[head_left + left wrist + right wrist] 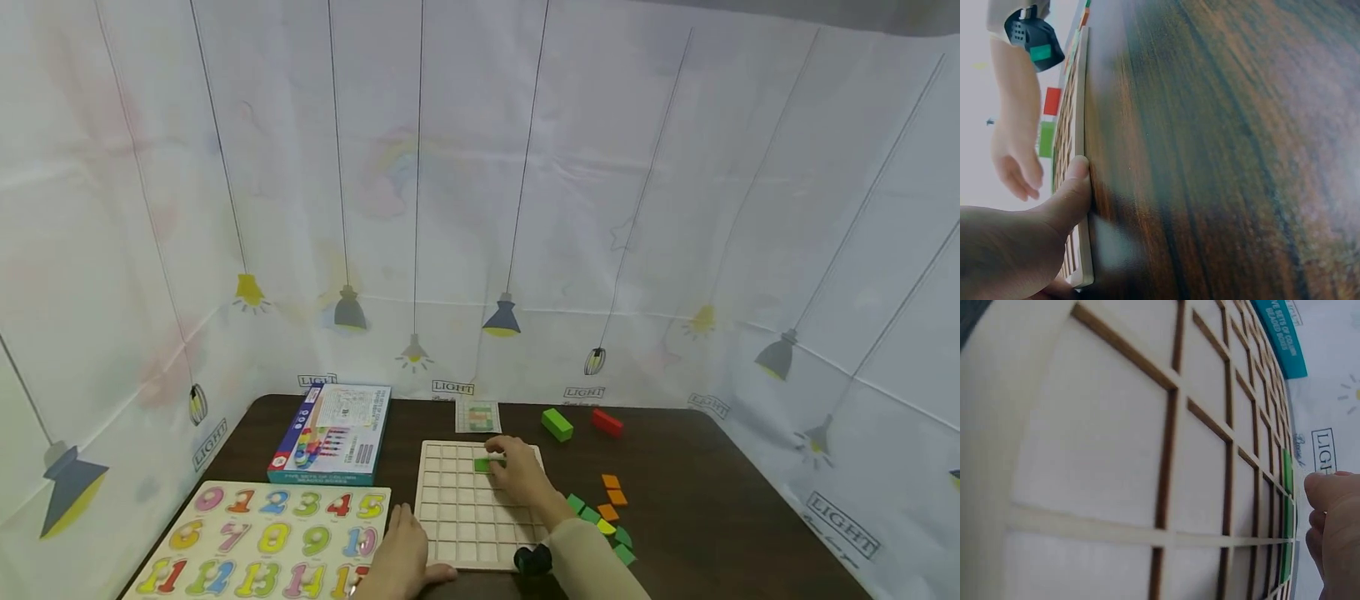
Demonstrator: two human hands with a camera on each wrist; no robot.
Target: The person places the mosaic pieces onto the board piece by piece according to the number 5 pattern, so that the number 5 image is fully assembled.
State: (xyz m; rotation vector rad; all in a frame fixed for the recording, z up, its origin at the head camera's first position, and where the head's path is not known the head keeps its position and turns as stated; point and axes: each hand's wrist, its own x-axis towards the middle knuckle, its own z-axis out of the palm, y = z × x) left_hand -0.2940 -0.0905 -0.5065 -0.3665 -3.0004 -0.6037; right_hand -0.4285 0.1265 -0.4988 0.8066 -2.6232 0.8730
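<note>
**Right hand (521, 477) reaching over the grid board (468, 529)**

The right hand's fingers are bending down over the far part of the grid board, close to green pieces (1288, 515) that are filling cells along its far edge; whether they are pinching anything, I cannot tell. The left hand (402, 554) is spreading its thumb wide from straight fingers, the thumb touching the grid board's near edge, the fingers lying by its left side. The board is lying on the dark tabletop (712, 517). Just beyond it, a patterned card (477, 416) is lying; beyond its far right corner, a green block (557, 424) and a red block (607, 422) are resting. To its right, orange tiles (617, 497), loose green tiles (590, 515) and a yellow tile (606, 527) are lying. To its left, a printed box (372, 417) and a number puzzle (211, 546) are resting.
</note>
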